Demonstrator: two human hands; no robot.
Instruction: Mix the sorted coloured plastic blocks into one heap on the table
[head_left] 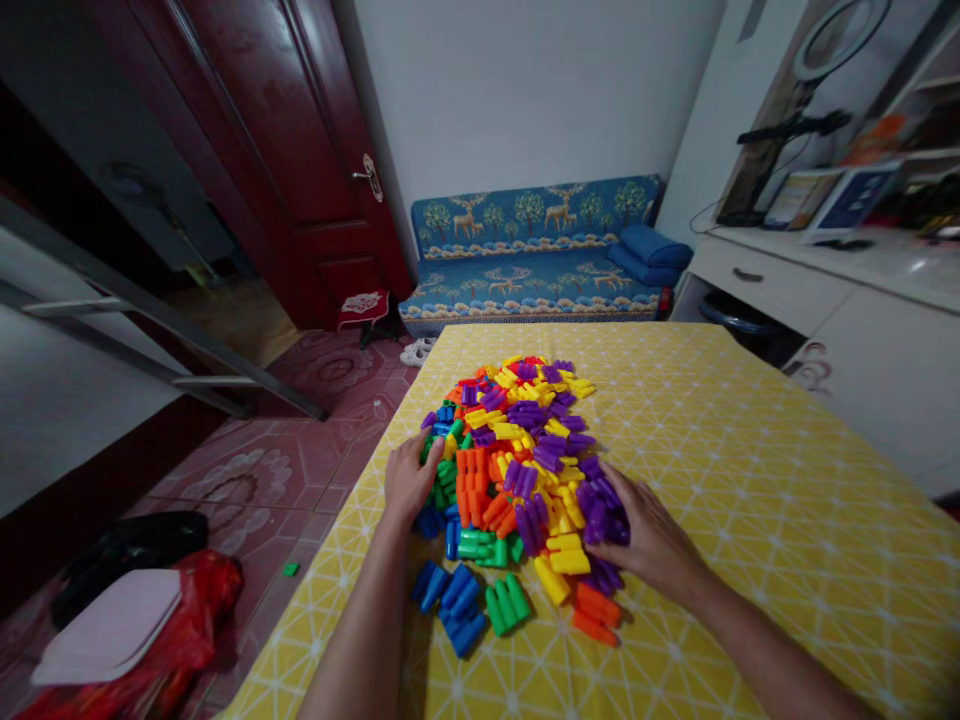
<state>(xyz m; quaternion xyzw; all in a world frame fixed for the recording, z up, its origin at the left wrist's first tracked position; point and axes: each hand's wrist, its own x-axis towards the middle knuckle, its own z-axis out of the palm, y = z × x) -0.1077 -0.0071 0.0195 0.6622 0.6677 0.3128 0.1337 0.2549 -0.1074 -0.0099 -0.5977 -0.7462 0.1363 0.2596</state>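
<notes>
A heap of plastic building blocks in purple, yellow, orange, green and blue lies on a table under a yellow patterned cloth. My left hand rests flat against the heap's left side, fingers stretched over green and blue pieces. My right hand presses on the heap's right side, its fingers spread over purple blocks. Neither hand holds a single piece. A few blue, green and orange blocks lie loose near the front, between my forearms.
A blue patterned sofa stands beyond the table's far edge. A dark red door is at the left, white cabinets at the right. On the tiled floor at left lie a red bag and one green block.
</notes>
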